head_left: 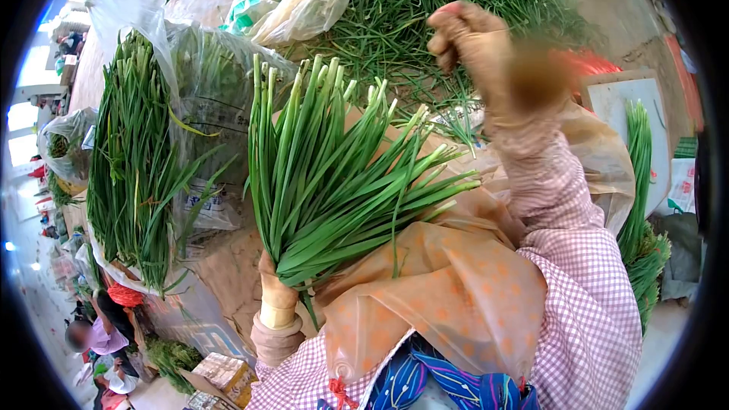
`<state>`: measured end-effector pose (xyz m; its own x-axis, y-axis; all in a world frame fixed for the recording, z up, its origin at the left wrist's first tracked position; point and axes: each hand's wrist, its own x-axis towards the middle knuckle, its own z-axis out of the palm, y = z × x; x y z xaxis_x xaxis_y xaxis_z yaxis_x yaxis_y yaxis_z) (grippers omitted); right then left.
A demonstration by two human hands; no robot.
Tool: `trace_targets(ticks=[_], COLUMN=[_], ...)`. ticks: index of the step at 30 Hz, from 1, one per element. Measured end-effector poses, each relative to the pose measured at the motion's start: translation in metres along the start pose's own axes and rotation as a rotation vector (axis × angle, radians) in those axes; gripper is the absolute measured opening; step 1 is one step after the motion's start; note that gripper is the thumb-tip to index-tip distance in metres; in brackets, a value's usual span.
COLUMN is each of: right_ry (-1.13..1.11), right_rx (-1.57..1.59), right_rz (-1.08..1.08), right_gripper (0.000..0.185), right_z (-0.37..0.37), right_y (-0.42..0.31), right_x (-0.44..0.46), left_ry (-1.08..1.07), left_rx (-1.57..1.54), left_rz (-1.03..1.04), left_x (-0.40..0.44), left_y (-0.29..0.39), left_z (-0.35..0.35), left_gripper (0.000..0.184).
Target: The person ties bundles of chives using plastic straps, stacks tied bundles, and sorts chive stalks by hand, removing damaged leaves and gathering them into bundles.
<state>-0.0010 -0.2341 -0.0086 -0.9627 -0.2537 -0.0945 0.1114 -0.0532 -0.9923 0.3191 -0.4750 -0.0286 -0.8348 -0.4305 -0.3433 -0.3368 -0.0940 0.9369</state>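
A thick bunch of garlic chives (326, 182) fans out upward and to the right, pale cut ends uppermost. My left hand (279, 292), in a tan glove, is wrapped round its lower end, and the leaves hide most of the fingers. Raised at the upper right, my right hand (471, 34) has its gloved fingers curled in, with nothing visible between them. It is apart from the bunch and in front of a loose heap of green blades (425, 0). A brown blurred patch covers part of the right wrist.
Chives in a clear plastic bag (133, 152) stand at the left, beside another filled bag (213, 83). White bags (307, 4) lie by the heap. A plastic apron (440, 273) covers my lap. More greens (638, 167) are at the right. People (110, 334) are at the lower left.
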Motion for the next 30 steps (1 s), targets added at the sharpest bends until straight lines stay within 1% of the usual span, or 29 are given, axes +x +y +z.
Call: trace_targets(ticks=[1, 2, 4, 6, 7, 8, 10, 11, 12, 14, 15, 17, 18, 20, 21, 22, 24, 25, 26, 28, 30], right_ry=[0.042, -0.145, -0.370, -0.681, -0.728, -0.669, -0.625, -0.576, -0.571, -0.472, -0.469, -0.286, -0.193, 0.029, 0.155, 0.102, -0.063, -0.169, -0.277, -0.564, -0.472], right_rx=[-0.017, -0.037, -0.096, -0.607, -0.812, -0.912, -1.025, -0.889, -0.888, -0.111, -0.114, 0.119, 0.234, 0.318, 0.207, -0.036, -0.149, -0.207, -0.208, -0.062, -0.163], right_rz=[-0.041, -0.058, -0.205, -0.633, -0.788, -0.907, -1.018, -1.038, -1.039, -0.351, -0.354, -0.171, -0.080, -0.058, -0.011, 0.042, 0.091, 0.189, 0.261, 0.456, 0.291], right_gripper=[0.015, 0.015, 0.020, 0.031, 0.037, 0.036, 0.036, 0.025, 0.025, 0.012, 0.012, 0.014, 0.017, 0.019, 0.021, 0.029, 0.046, 0.060, 0.066, 0.051, 0.029], right_z=[-0.009, -0.022, -0.019, -0.019, -0.012, -0.007, 0.003, 0.005, 0.005, 0.005, 0.004, -0.001, -0.005, -0.032, -0.051, -0.069, -0.058, -0.048, -0.037, -0.027, -0.011], right_y=[-0.004, -0.014, -0.022, -0.028, -0.037, -0.024, -0.005, 0.003, 0.008, 0.010, 0.009, 0.006, 0.004, 0.005, 0.018, 0.026, 0.024, 0.011, -0.001, 0.003, 0.030], right_x=[-0.001, -0.008, -0.038, -0.054, -0.063, -0.070, -0.074, -0.072, -0.075, -0.080, -0.080, -0.071, -0.065, -0.046, -0.029, -0.021, -0.036, -0.052, -0.063, -0.066, -0.068], left_ry=[0.005, 0.008, -0.002, -0.001, -0.021, -0.026, 0.004, -0.025, -0.027, -0.029, -0.033, -0.005, -0.009, -0.043, -0.034, -0.027, -0.026, -0.030, -0.037, -0.046, -0.054], left_rx=[-0.027, -0.054, -0.035, -0.180, -0.174, -0.172, -0.258, -0.144, -0.140, -0.234, -0.235, -0.495, -0.499, -0.243, -0.206, -0.187, -0.171, -0.168, -0.169, -0.157, -0.146], left_rz=[-0.010, -0.020, -0.020, -0.088, -0.071, -0.073, -0.111, -0.049, -0.047, -0.031, -0.028, -0.162, -0.163, -0.039, -0.016, -0.011, -0.006, -0.013, -0.017, -0.020, -0.021], left_x=[0.000, 0.001, 0.002, 0.006, 0.006, 0.006, 0.006, 0.004, 0.003, 0.001, 0.002, 0.004, 0.004, 0.003, 0.003, 0.003, 0.005, 0.006, 0.008, 0.009, 0.010], left_y=[0.000, 0.000, -0.002, 0.003, 0.005, 0.004, 0.001, -0.001, 0.001, 0.005, 0.004, -0.001, -0.003, -0.008, -0.010, -0.011, -0.010, -0.009, -0.009, -0.008, -0.006], left_z=[0.001, 0.001, 0.000, 0.004, 0.005, 0.006, 0.004, 0.001, 0.003, 0.007, 0.006, 0.003, 0.002, -0.001, -0.003, -0.003, -0.001, 0.000, 0.001, 0.003, 0.004], left_gripper=[0.040, 0.040, 0.040, 0.039, 0.039, 0.039, 0.041, 0.042, 0.042, 0.043, 0.043, 0.043, 0.043, 0.042, 0.042, 0.042, 0.042, 0.042, 0.042, 0.042, 0.042])
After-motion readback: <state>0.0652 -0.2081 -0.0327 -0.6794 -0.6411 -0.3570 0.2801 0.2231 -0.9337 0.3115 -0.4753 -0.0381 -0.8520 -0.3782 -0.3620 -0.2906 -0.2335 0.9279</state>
